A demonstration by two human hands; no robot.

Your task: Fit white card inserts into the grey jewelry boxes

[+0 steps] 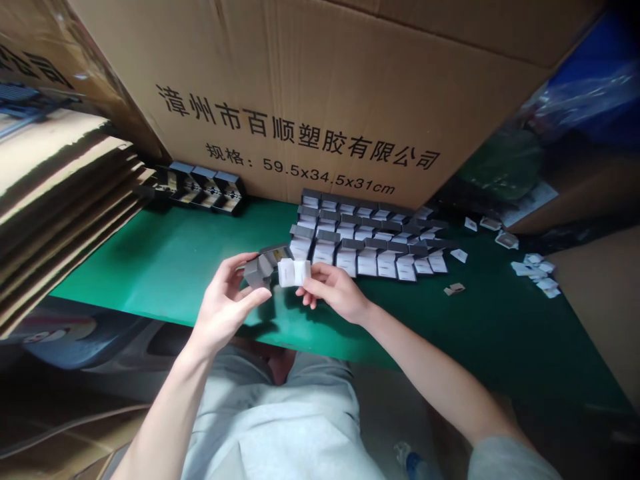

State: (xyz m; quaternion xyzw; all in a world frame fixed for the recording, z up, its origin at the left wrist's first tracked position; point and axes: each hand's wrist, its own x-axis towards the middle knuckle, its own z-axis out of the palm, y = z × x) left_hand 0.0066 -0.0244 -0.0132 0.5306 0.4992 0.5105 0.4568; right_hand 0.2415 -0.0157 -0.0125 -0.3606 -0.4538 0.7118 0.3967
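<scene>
My left hand (227,303) grips a small open grey box (263,265) above the near edge of the green table (170,267). My right hand (333,288) pinches a white insert pad (293,272) and holds it against the right side of that box. Both hands are closed around what they hold. Just beyond my right hand lie rows of several open grey boxes with white inserts (367,240).
A large printed cardboard carton (310,93) stands along the table's back. Flat cardboard sheets (60,200) are stacked at the left. Three dark open boxes (205,188) sit at the back left. Loose white inserts (535,270) lie scattered at the right.
</scene>
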